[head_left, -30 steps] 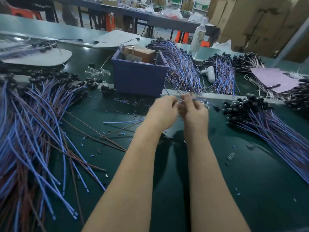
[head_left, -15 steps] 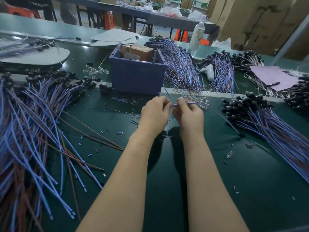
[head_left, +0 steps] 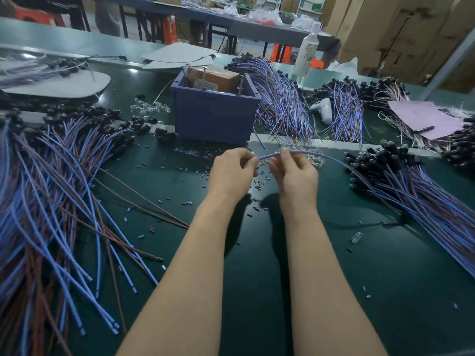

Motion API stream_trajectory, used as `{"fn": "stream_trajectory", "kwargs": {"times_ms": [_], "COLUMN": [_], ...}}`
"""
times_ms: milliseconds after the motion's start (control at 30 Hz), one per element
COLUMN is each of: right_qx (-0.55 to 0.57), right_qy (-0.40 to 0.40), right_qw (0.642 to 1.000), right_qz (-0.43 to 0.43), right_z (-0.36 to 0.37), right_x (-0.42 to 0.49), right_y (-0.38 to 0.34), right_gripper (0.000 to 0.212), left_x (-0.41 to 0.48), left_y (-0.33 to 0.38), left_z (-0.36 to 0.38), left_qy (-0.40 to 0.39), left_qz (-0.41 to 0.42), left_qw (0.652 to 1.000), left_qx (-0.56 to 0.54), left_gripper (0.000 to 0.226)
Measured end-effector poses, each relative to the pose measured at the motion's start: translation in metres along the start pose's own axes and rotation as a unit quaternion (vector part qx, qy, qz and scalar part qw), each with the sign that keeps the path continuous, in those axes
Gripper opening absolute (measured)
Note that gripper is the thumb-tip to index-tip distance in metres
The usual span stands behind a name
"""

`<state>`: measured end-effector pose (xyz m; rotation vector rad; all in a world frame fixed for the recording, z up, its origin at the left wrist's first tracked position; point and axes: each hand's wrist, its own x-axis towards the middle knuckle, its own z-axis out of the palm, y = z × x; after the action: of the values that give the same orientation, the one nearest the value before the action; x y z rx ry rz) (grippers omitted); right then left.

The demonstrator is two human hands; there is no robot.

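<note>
Above the desk (head_left: 334, 278), the right hand (head_left: 295, 173) pinches the wire (head_left: 331, 158) in curled fingers (head_left: 285, 154); the left hand (head_left: 232, 170) pinches its tip.

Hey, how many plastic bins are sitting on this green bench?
1. The purple bin stands just beyond the left hand, which pinches a blue wire. It has a brown box inside. None shows elsewhere, though wire piles could hide another.

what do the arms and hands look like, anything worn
The left forearm and right forearm are bare, with no sleeves in view. The left hand and right hand wear no gloves; no rings, watch or bands show.
</note>
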<state>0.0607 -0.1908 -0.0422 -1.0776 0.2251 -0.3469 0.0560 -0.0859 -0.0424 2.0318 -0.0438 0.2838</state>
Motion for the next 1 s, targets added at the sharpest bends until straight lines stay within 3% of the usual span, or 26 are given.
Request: {"fn": "stream_trajectory", "kwargs": {"times_ms": [133, 300, 433, 600, 667, 733, 900, 1000], "right_qx": [-0.043, 0.022, 0.113, 0.128, 0.143, 0.162, 0.122, 0.029], "right_qy": [-0.007, 0.048, 0.132, 0.097, 0.088, 0.083, 0.003, -0.041], "right_qw": [0.999, 0.998, 0.985, 0.987, 0.985, 0.981, 0.983, 0.989], "right_qz": [-0.022, -0.018, -0.009, 0.027, 0.048, 0.069, 0.135, 0.140], "right_z": [0.001, -0.001, -0.013, -0.004, 0.001, 0.002, 0.009, 0.017], "right_x": [0.000, 0.000, 0.008, 0.000, -0.003, -0.002, -0.007, -0.015], "right_y": [0.001, -0.002, -0.013, -0.009, -0.007, -0.007, 0.000, 0.005], "right_gripper": [0.020, 0.019, 0.021, 0.019, 0.019, 0.019, 0.012, 0.015], "left_x": [0.000, 0.000, 0.004, 0.003, 0.003, 0.003, -0.002, -0.001], "left_y": [0.001, 0.003, -0.004, -0.004, -0.006, -0.004, 0.010, 0.009], "left_z": [-0.002, -0.004, -0.019, -0.016, -0.013, -0.010, 0.011, 0.017], "left_qy": [-0.022, -0.046, -0.009, 0.146, 0.136, 0.120, -0.026, 0.024], "left_qz": [0.008, 0.002, -0.027, -0.083, -0.091, -0.062, -0.010, -0.016], "left_qw": [0.998, 0.996, 0.993, 0.985, 0.985, 0.988, 0.993, 0.980], "left_qx": [-0.050, -0.076, -0.110, -0.039, 0.044, 0.070, -0.112, -0.195], "left_gripper": [0.014, 0.016, 0.023, 0.023, 0.038, 0.036, 0.025, 0.017]}}
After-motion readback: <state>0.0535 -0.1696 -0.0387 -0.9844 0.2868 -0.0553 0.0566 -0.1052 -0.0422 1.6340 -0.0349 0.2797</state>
